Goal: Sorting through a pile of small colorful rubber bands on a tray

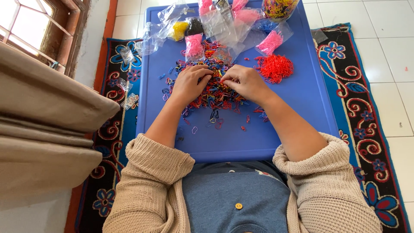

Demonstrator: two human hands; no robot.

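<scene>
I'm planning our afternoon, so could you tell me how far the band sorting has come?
Done: a red band pile lies apart, and clear bags hold single colours. In hand: the left hand and right hand pick through the mixed band heap. Left: most of that heap.

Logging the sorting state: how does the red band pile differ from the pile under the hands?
The red band pile is one colour, smaller and untouched; the mixed band pile is many-coloured, wider, with the left hand and right hand on it. Both lie on the blue tray.
</scene>
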